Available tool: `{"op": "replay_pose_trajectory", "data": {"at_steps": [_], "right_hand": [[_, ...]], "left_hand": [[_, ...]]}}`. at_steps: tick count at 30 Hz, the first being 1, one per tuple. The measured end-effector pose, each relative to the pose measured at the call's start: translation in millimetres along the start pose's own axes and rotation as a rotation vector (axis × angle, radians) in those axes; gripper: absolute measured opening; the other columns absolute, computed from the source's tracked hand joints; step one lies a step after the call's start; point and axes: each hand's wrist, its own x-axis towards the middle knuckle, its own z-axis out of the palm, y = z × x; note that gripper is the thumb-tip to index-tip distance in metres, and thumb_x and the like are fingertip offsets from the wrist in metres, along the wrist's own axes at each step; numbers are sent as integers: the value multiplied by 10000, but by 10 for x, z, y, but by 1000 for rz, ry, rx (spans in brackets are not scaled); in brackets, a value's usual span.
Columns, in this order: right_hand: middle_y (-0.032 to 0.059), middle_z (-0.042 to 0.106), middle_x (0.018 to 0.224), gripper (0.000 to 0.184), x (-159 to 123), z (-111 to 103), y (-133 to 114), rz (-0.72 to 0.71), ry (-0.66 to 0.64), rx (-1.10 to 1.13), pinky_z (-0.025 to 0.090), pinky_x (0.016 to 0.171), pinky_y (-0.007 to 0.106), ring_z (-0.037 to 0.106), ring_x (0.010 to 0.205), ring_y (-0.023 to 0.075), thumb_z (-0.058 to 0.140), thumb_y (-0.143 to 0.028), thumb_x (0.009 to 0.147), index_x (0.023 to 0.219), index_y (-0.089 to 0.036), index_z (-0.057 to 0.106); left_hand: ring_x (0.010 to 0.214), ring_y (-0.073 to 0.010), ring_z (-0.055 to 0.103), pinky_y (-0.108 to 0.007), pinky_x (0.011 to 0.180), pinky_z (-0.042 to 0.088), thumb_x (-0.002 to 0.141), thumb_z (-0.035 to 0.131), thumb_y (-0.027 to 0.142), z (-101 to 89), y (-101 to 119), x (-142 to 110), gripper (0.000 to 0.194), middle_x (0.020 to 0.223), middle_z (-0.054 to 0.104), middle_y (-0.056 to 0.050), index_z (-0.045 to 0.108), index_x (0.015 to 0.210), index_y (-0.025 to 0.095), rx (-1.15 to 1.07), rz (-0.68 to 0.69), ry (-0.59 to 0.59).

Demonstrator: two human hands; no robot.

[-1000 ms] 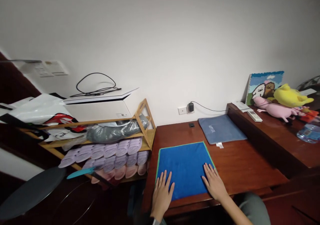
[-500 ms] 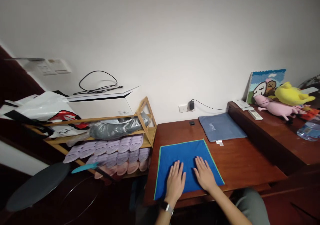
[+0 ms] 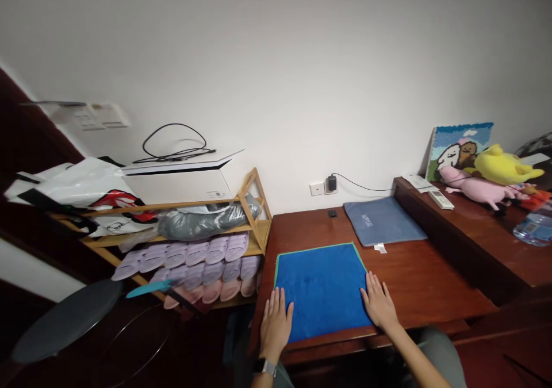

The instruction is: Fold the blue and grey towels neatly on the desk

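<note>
A blue cloth (image 3: 321, 290) with green edging lies spread flat on the brown wooden desk (image 3: 422, 284), near its front edge. My left hand (image 3: 276, 323) rests with fingers stretched over the cloth's left edge, covering the front left corner. On the opposite side, my right hand (image 3: 380, 302) lies flat across the right edge, fingers apart. Neither hand grips anything. Behind the blue cloth, a grey-blue folded cloth (image 3: 383, 222) with white lettering and a small white tag lies at the back of the desk.
Left of the desk stands a wooden rack (image 3: 259, 233) with lilac slippers (image 3: 196, 253) and a white box (image 3: 181, 187) on top. A raised ledge on the right holds a remote control (image 3: 440, 199), plush toys (image 3: 478, 187) and a plastic bottle (image 3: 535, 227). A charger (image 3: 332, 183) is plugged into the wall.
Both hands moved inward over the blue cloth, then slid apart to its left and right edges. The cloth stays spread in nearly the same place. The view has shifted slightly.
</note>
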Motion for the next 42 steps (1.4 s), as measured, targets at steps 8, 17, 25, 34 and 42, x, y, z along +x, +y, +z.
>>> {"op": "replay_pose_trajectory", "data": {"at_steps": [8,17,25,34,42], "right_hand": [[171,395,1639,655,132,-296,-750,-55,110,4,151,1272,550,297,1556,349,260,-449,1036,1462,-83,595],[85,242,1707,727,405,-171,-454,-66,-67,26,134,1294,483,204,1592,236,211,-540,1042,1646,-138,260],[131,274,1692,733,437,-157,-141,2,-34,-62,142,1288,515,237,1583,285,222,-497,1034,1618,-68,332],[88,282,1698,664,790,-218,-1155,-330,-88,58,139,1295,449,201,1593,233,197,-442,1062,1635,-125,305],[110,260,1702,687,953,0,-466,-137,-58,20,159,1290,488,221,1588,242,204,-474,1053,1644,-130,271]], "left_hand": [[1513,-246,412,-472,1254,342,1091,294,396,-278,733,415,539,1621,471,-90,490,1550,192,-121,227,47],[1547,-303,339,-539,1239,330,1058,371,527,-43,657,614,597,1672,370,-109,412,1597,271,-76,138,-66],[1521,-313,392,-534,1236,338,1048,342,502,39,-5,522,636,1619,456,-149,449,1576,164,-25,12,23],[1535,-239,371,-478,1260,322,1095,292,410,-28,958,1023,533,1648,427,-79,466,1565,231,-168,343,-6],[1538,-308,357,-545,1240,315,1062,299,444,327,341,1020,633,1650,394,-159,330,1628,161,-53,-2,17]]}}
